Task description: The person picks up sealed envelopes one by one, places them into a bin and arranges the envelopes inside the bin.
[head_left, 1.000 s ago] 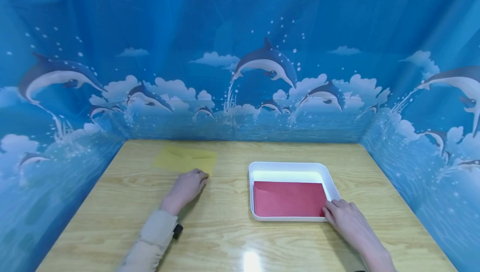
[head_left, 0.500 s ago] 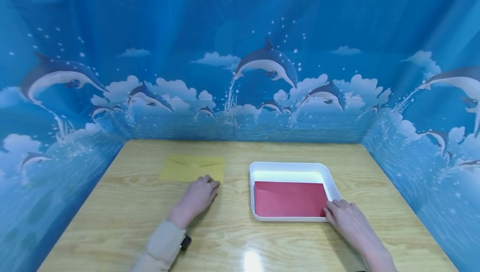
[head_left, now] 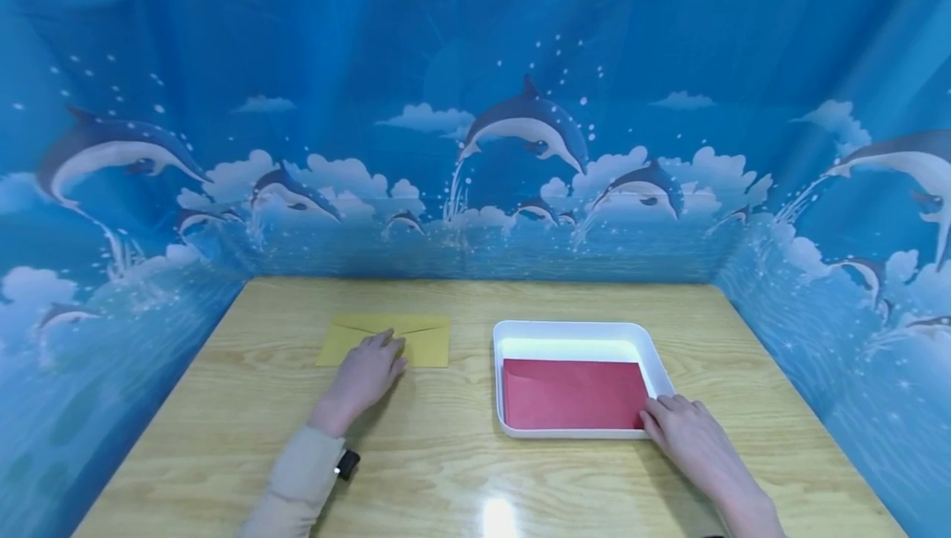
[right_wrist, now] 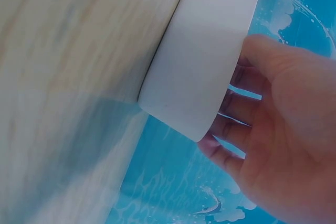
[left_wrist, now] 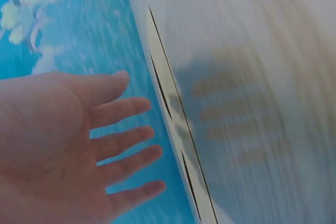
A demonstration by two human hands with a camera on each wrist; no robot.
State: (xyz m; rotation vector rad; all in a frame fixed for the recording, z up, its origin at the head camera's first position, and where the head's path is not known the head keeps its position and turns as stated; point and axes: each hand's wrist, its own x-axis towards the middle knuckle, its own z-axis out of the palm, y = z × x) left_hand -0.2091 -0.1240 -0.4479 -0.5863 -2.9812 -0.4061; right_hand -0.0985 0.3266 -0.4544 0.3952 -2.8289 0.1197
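A yellow envelope point(head_left: 427, 346) lies flap side up on the table, left of the white tray point(head_left: 572, 329). My left hand point(head_left: 366, 373) is over its near side, covering part of it. In the left wrist view, this hand point(left_wrist: 58, 140) has its fingers extended and spread, and the envelope point(left_wrist: 168, 85) shows edge-on as a thin pale strip beyond the fingertips. A red envelope point(head_left: 572, 394) lies in the near part of the tray. My right hand point(head_left: 698, 443) grips the tray's near right corner; in the right wrist view its fingers curl at the tray wall point(right_wrist: 194, 61).
The wood-grain table point(head_left: 446, 480) carries the tray right of centre. A blue curtain point(head_left: 371, 109) printed with dolphins stands behind and along both sides of the table. A small black device point(head_left: 347, 464) sits on my left wrist at the sleeve.
The yellow envelope has slid right and toward me with my left hand. That hand has since moved back left, with the envelope left flat. The right hand and tray have stayed put.
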